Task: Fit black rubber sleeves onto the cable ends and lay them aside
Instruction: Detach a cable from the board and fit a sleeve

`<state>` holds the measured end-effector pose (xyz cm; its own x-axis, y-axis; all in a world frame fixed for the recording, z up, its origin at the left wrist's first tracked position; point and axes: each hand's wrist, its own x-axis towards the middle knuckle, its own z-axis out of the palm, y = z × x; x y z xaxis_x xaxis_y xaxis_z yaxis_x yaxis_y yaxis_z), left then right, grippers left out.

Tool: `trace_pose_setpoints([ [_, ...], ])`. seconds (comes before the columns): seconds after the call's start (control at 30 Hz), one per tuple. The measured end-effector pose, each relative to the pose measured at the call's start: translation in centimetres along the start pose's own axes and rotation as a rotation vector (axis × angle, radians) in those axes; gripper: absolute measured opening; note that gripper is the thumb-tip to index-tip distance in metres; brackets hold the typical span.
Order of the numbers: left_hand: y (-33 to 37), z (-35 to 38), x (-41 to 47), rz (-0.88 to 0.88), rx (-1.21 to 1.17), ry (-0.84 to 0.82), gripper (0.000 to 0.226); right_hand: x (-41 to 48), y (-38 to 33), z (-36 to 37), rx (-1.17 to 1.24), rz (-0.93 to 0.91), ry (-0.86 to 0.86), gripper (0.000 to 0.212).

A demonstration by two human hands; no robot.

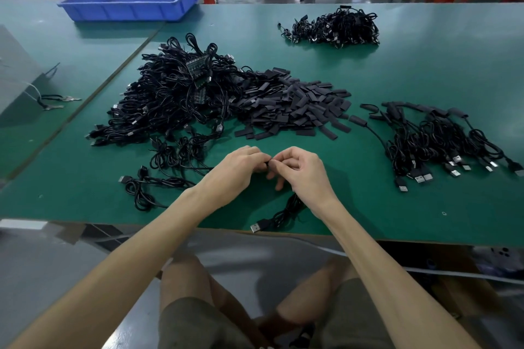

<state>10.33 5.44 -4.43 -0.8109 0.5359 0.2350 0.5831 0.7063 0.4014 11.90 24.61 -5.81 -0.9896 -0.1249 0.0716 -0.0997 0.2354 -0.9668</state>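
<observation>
My left hand [238, 167] and my right hand [300, 170] meet above the green table [397, 71], fingers curled, pinching a small black piece [268, 164] between them; whether it is a sleeve, a cable end or both is hidden by the fingers. A black cable [283, 214] hangs below my right hand, its USB plug [256, 227] lying at the table's front edge. A heap of black rubber sleeves [295, 106] lies straight ahead. Left of it is a big tangle of bare cables [175, 99]. Sleeved cables [442, 139] lie at the right.
A blue plastic bin [130, 3] stands at the far left. Another cable pile [337, 27] lies at the far right. Several loose cables [158, 176] lie near my left forearm. Two keys on a cord [54, 102] rest on the left table section.
</observation>
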Motion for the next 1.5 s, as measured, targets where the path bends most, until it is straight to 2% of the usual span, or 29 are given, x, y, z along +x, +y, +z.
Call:
trace_pose_setpoints([
  [0.13,0.1,0.0,0.2,-0.039,-0.125,0.045,0.028,0.0,-0.1,0.0,0.025,0.002,0.014,0.011],
  [0.27,-0.4,-0.1,0.3,-0.204,-0.315,0.188,0.024,0.1,-0.1,0.0,0.048,-0.003,0.046,0.01],
  [0.37,-1.1,-0.5,0.0,-0.301,-0.474,0.211,0.024,0.2,0.0,0.0,0.074,-0.003,0.066,0.008],
  [0.67,-1.6,-0.9,-0.4,-0.347,-0.641,0.277,0.02,0.3,0.3,0.1,0.074,-0.01,0.067,0.003],
  [0.83,-1.7,-0.8,-0.5,-0.361,-0.746,0.27,0.018,0.3,0.3,0.0,0.091,-0.016,0.062,0.003],
  [0.93,-1.6,-1.0,-0.6,-0.364,-0.886,0.276,0.016,0.3,0.3,0.0,0.109,-0.022,0.065,0.004],
  [1.07,-1.8,-1.5,-0.6,-0.396,-1.039,0.167,0.019,0.3,0.3,-0.1,0.139,-0.031,0.061,0.004],
  [1.2,-2.0,-1.6,-0.4,-0.454,-0.979,0.128,0.013,0.2,0.4,-0.1,0.167,-0.047,0.06,0.005],
  [1.37,-1.8,-1.8,0.0,-0.452,-0.901,0.188,0.008,0.3,0.4,0.1,0.153,-0.046,0.061,0.005],
  [1.5,-1.4,-2.4,0.5,-0.42,-0.947,0.274,0.013,0.4,0.5,0.2,0.103,-0.034,0.092,0.009],
])
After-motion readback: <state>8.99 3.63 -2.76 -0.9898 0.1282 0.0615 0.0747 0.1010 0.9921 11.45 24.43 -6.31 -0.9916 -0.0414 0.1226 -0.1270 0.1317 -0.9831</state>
